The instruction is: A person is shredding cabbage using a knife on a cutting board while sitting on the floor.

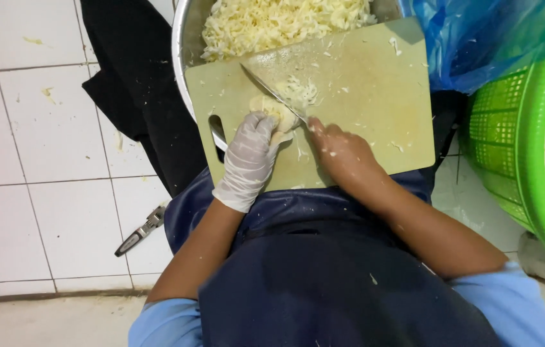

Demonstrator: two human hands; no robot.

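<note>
My left hand [248, 156], in a thin clear glove, presses down a small pale piece of cabbage [268, 106] on a light green cutting board [369, 96]. My right hand [338, 150], bare and flecked with shreds, grips the handle of a knife [272, 92]. The blade slants up and left across the board, its edge against the cabbage piece. A little heap of fresh shreds [301, 91] lies just beyond the blade. The board rests across a large metal bowl [181, 45] filled with shredded cabbage [272, 22].
A green plastic basket [516, 148] holding pale cabbage leaves stands at the right, with a blue plastic bag [484, 35] above it. A small black-handled tool [139, 232] lies on the white tiled floor at the left. A dark cloth [134, 83] hangs beside the bowl.
</note>
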